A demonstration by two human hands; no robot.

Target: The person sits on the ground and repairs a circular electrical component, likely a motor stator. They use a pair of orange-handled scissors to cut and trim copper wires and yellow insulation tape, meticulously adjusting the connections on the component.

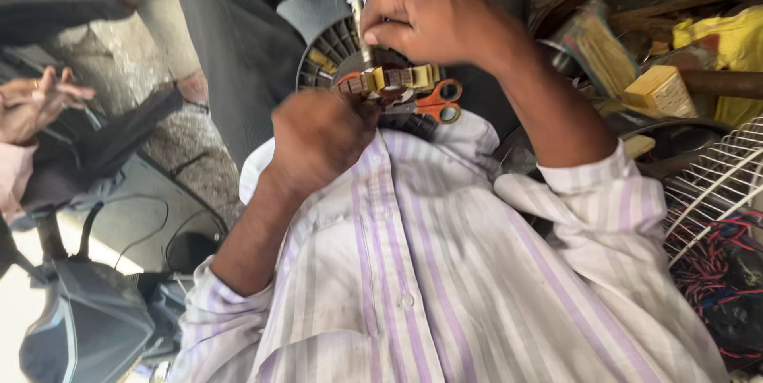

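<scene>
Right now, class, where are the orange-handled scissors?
In the head view, the orange-handled scissors lie upper centre, just right of the small wound part in the hands, below the right hand and above the striped shirt.

Cluttered floor around the seated person

Orange-handled scissors (441, 102) lie near a wooden block (661, 90), beside a white wire fan guard (711, 184) at the floor's (183, 152) right edge.

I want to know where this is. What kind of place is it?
Probably a small repair workshop for fans. The right hand and left hand work on a wound motor part, with a wire fan guard and orange scissors nearby.
</scene>
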